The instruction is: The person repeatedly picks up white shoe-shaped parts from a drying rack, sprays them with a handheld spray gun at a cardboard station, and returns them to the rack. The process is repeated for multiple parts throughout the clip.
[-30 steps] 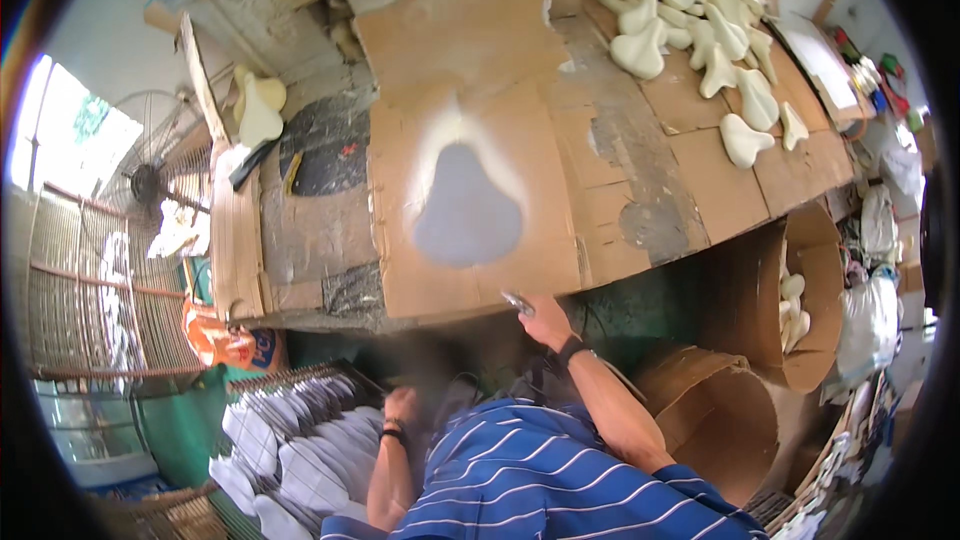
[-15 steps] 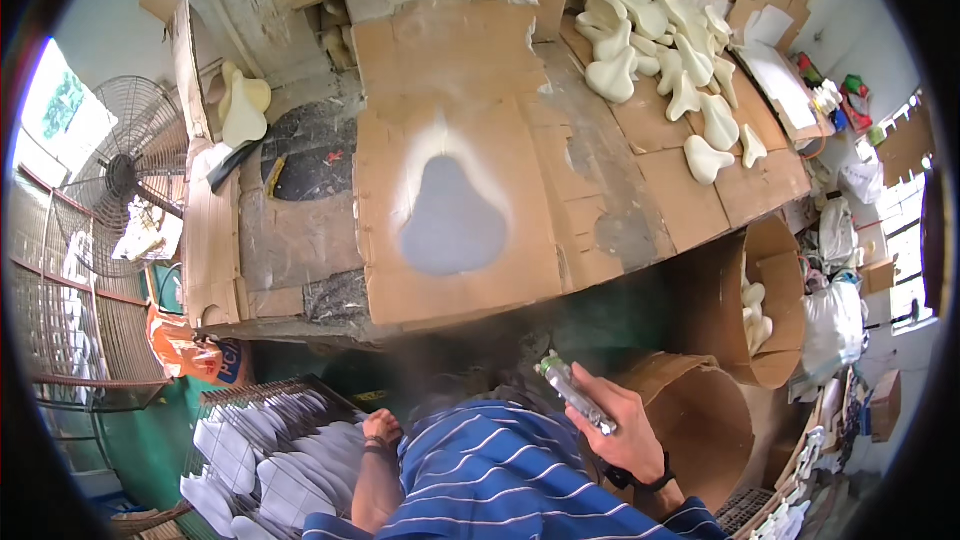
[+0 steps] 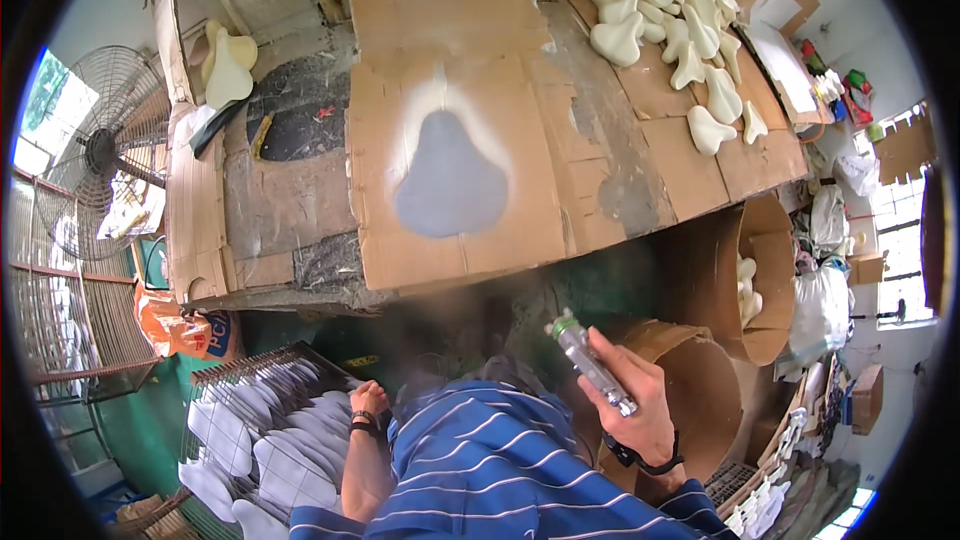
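Observation:
My right hand [image 3: 645, 412] is closed around a metallic spray gun [image 3: 594, 370] with a green part at its top end, held in front of my body below the bench edge. At my left side, my left hand [image 3: 369, 400] hangs with curled fingers and nothing visible in them. It is beside a wire rack [image 3: 300, 350] filled with pale grey saddle-shaped pieces [image 3: 295, 470]. A flat grey saddle-shaped patch [image 3: 452, 185], ringed by whitish haze, is on the bench's cardboard [image 3: 400, 265]; whether it is a loose sheet I cannot tell.
Cream saddle-shaped foam pieces [image 3: 710, 130] are heaped at the bench's far right. Two similar ones [image 3: 228, 70] lie at the left, near a wire-caged fan [image 3: 100, 150]. Large cardboard drums [image 3: 715, 390] stand at my right. An orange sack [image 3: 165, 320] sits on the left floor.
My view has shifted, so the bench appears higher. My right hand, still holding the spray gun, appears slightly further right. My left hand stays low beside the rack, fingers still curled.

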The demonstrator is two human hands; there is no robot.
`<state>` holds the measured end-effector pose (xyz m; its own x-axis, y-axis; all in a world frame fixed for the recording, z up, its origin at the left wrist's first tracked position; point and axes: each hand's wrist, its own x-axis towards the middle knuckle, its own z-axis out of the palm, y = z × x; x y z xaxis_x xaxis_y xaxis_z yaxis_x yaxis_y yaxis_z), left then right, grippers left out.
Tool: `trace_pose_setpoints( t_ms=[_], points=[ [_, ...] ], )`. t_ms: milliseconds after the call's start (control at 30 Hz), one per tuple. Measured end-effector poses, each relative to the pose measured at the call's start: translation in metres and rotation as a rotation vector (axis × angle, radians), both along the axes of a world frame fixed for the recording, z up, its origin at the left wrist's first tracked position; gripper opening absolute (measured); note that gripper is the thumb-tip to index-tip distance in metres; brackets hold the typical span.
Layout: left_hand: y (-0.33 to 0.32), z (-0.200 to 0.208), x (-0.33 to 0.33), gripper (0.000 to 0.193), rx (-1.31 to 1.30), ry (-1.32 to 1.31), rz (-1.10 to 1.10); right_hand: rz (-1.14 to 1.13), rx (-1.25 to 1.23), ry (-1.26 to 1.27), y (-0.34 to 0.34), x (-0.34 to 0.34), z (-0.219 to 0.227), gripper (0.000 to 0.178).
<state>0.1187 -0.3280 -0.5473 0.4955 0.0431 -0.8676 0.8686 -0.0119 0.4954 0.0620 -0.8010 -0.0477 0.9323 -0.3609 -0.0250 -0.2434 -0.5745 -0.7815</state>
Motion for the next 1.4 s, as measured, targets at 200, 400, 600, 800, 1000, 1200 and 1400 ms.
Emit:
trace_pose_setpoints(
  t_ms=[200, 400, 600, 800, 1000, 1200, 1400],
  points=[
    [-0.014, 0.032, -0.016, 0.019, 0.137, 0.080, 0.009, -0.015, 0.018, -0.011, 0.002, 0.009, -0.012, 0.056],
    [0.002, 0.008, 0.006, 0.013, -0.014, -0.047, -0.032, -0.105, -0.022, -0.140, -0.003, 0.018, -0.009, 0.057],
    [-0.040, 0.040, 0.054, 0.032, 0.111, 0.021, -0.041, -0.110, 0.005, 0.086, -0.006, -0.014, 0.012, 0.055],
    [-0.042, 0.036, 0.066, 0.033, 0.091, 0.045, -0.119, 0.050, 0.122, 0.097, 0.003, -0.001, 0.012, 0.055],
    [-0.050, 0.045, 0.062, 0.028, 0.167, 0.030, -0.131, 0.060, 0.051, 0.002, 0.001, 0.027, -0.003, 0.059],
    [-0.010, 0.003, 0.035, 0.029, -0.011, -0.025, -0.047, 0.002, 0.027, -0.158, -0.012, 0.047, -0.016, 0.059],
    [-0.027, 0.031, 0.035, 0.027, 0.087, 0.052, -0.067, -0.060, -0.028, -0.145, -0.021, 0.045, -0.019, 0.059]
  ],
)
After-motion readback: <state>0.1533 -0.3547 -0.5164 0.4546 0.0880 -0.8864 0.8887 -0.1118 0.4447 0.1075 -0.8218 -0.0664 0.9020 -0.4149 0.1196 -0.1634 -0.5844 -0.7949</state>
